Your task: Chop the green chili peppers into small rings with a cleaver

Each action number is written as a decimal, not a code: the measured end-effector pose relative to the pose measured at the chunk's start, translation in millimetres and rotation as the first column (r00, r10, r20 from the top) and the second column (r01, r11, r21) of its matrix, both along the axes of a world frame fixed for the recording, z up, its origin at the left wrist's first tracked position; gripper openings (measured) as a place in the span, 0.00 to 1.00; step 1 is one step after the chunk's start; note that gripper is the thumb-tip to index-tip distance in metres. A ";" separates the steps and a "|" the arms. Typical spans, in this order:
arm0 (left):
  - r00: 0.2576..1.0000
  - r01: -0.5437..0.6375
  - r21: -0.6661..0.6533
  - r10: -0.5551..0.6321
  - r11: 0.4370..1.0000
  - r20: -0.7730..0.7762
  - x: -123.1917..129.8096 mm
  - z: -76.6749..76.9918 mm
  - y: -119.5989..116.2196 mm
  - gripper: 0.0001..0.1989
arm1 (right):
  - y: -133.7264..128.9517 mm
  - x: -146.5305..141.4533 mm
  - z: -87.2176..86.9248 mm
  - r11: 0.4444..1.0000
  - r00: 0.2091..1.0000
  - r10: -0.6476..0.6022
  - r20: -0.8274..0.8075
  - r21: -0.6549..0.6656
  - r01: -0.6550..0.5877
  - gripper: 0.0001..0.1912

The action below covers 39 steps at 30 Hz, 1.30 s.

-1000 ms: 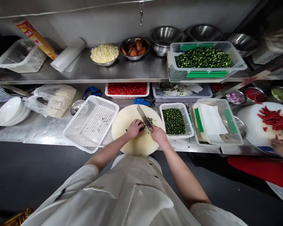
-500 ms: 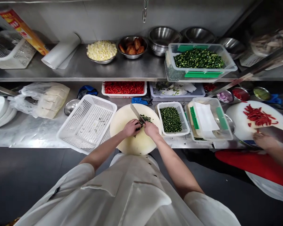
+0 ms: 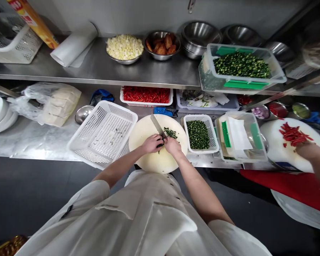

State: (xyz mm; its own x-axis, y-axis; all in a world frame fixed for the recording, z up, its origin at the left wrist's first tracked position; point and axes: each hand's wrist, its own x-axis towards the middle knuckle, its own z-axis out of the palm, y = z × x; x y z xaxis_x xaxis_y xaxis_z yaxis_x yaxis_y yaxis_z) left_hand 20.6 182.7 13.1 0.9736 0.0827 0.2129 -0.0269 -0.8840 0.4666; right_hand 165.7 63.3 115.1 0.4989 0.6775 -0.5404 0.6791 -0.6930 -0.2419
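Right hand (image 3: 173,145) grips cleaver (image 3: 158,126) handle; left hand (image 3: 152,143) curls over green chilies (image 3: 160,144) beside blade. Chilies look small, light, slick; best pinned under clawed fingertips.

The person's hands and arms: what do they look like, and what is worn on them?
Both hands, the left hand and the right hand, are bare, with no gloves. The forearms are bare too. Short white sleeves of a white chef-style jacket end near the elbows. No watch or ring is visible.
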 end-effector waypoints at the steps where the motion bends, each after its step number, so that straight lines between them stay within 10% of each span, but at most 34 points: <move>1: 1.000 -0.007 0.001 0.007 1.000 -0.008 -1.8 0.3 -0.7 0.10 | 0.2 -0.7 0.0 1.000 1.000 0.008 0.000 0.002 -0.008 0.20; 39: 0.999 -0.045 -0.079 0.043 0.996 -0.024 -36.4 6.4 8.6 0.11 | 12.8 -28.7 -4.1 0.997 0.997 0.073 0.038 -0.024 -0.072 0.19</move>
